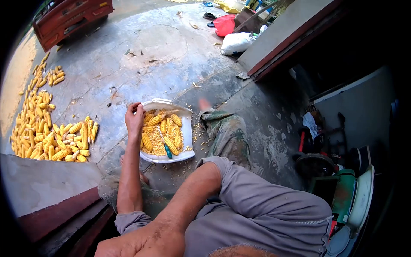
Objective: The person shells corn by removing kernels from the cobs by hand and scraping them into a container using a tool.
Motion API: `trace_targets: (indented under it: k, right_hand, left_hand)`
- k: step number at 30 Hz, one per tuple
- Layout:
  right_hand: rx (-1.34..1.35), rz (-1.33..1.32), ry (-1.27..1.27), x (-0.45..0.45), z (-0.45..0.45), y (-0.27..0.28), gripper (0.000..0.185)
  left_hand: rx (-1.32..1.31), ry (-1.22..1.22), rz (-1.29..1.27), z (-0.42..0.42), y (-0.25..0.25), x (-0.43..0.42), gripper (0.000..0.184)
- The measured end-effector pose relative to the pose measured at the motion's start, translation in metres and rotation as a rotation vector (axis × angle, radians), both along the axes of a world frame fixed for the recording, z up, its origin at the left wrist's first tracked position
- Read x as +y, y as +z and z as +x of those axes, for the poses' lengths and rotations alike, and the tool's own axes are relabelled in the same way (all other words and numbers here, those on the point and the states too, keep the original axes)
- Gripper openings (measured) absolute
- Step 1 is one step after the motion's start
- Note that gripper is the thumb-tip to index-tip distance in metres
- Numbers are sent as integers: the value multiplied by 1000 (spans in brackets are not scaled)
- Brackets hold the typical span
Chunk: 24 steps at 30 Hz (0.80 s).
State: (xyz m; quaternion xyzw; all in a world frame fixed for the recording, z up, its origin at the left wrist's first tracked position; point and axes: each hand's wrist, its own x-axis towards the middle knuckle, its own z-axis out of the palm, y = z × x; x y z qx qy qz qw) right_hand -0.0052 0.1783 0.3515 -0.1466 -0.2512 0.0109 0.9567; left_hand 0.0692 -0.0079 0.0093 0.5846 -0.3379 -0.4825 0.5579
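Note:
A white plastic basin stands on the floor in front of me, with loose corn kernels and several yellow corn cobs in it. Across the cobs lies a screwdriver with a green handle and a thin metal shaft. My left hand is at the basin's far left corner, its fingers curled closed at the rim. My right arm bends back across my body, so my right hand is close under the camera at the bottom edge. Its fingers are out of sight.
A large heap of corn cobs spreads over the concrete at the left. Behind it stands a red vehicle. White and red bags lie near the doorway wall. Tools and a green container crowd the right side.

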Motion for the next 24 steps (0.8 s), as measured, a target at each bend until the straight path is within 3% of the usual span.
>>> trace_targets:
  k: [4, 7, 13, 24]
  right_hand:
    - [-35, 164, 73, 26, 10, -20, 26]
    - [-68, 78, 58, 30, 10, -34, 27]
    - [-46, 245, 75, 29, 6, -36, 27]
    - [-74, 299, 171, 14, -3, -54, 26]
  left_hand:
    - [6, 20, 26, -1, 7, 2, 38]
    - [-15, 10, 37, 1, 8, 3, 39]
    - [-36, 7, 64, 3, 5, 4, 41]
    - [-109, -17, 128, 6, -16, 8, 40]
